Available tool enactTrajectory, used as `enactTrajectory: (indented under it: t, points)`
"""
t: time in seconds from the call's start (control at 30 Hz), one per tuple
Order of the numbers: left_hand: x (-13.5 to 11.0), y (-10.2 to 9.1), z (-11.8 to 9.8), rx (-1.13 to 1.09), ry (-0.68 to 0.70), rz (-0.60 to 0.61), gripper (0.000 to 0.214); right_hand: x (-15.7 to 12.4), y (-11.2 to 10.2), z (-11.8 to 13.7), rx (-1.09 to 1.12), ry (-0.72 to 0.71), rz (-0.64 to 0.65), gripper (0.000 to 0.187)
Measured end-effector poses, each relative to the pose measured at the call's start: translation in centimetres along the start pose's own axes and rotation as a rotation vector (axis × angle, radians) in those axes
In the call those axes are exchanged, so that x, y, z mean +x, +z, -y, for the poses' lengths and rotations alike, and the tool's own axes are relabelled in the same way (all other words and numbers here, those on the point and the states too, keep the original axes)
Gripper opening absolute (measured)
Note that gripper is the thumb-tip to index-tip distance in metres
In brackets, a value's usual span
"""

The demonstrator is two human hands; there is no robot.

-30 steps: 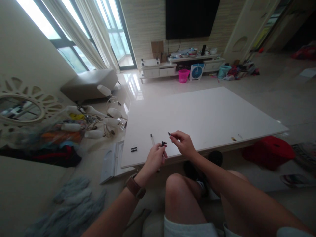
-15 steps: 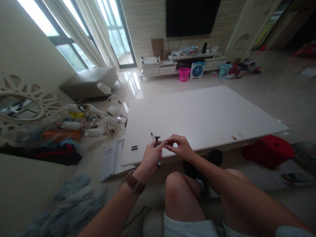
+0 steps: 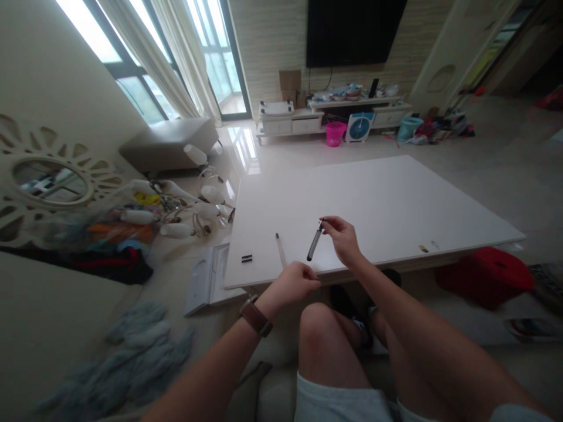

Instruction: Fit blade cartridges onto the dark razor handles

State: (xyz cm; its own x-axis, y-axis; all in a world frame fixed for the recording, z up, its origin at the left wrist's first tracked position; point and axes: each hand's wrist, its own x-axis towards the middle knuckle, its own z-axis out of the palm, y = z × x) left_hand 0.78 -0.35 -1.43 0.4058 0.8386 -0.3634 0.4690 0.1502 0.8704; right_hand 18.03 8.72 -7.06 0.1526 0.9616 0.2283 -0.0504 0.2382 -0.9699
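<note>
My right hand (image 3: 342, 237) pinches the upper end of a slim black-and-grey tool (image 3: 314, 244) above the near part of the white table (image 3: 352, 193). The tool slants down to the left, and its exact kind is not clear. Below it, by the table's front edge, my left hand (image 3: 299, 280) is closed with fingertips together; whatever may be in them is too small to name. A thin pale stick with a dark tip (image 3: 280, 249) lies on the tabletop just beyond the left hand. Two short black pieces (image 3: 247, 258) rest further left.
Small loose items (image 3: 423, 248) lie near the table's front edge at right. A red stool (image 3: 488, 275) stands by that edge. Left of the table are a lamp with white shades (image 3: 211, 202) and white panels (image 3: 202, 287). A pink basket (image 3: 335, 135) stands beyond.
My hands have moved apart. The tool, before in my left hand, now hangs from my right hand, which has risen; my left hand has dropped toward the table's edge. The view has shifted slightly.
</note>
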Motion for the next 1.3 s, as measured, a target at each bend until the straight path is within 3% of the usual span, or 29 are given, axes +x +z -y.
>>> enactTrajectory:
  t: [0.1,0.2,0.33,0.5,0.7,0.9,1.03,1.3]
  points:
    - [-0.6,0.4,0.2,0.252,0.121,0.113,0.01,0.6,0.2,-2.6,-0.303,0.029,0.035,0.03]
    - [-1.2,0.9,0.0,0.509,0.243,0.225,0.016,0.0,1.6,-5.7,-0.462,0.066,0.11,0.016]
    - [-1.5,1.0,-0.8,0.777,0.22,0.354,0.01,0.0,3.9,-9.0,-0.669,0.14,0.198,0.007]
    - [-2.0,0.5,-1.8,0.863,0.191,0.335,0.014,2.7,6.6,-10.8,-0.839,0.148,0.32,0.006]
    - [-2.8,0.7,-2.2,0.803,0.243,0.322,0.013,3.7,8.3,-11.3,-1.01,0.095,0.408,0.009]
    - [-2.6,1.2,-1.7,0.766,0.267,0.326,0.009,2.2,8.9,-9.4,-1.173,-0.035,0.424,0.025]
    - [-2.9,1.5,-1.8,0.744,0.258,0.31,0.009,0.4,10.7,-8.3,-1.264,-0.1,0.554,0.023]
    - [-2.9,2.1,-0.7,0.688,0.268,0.262,0.021,-1.9,13.3,-8.1,-1.335,-0.044,0.675,0.024]
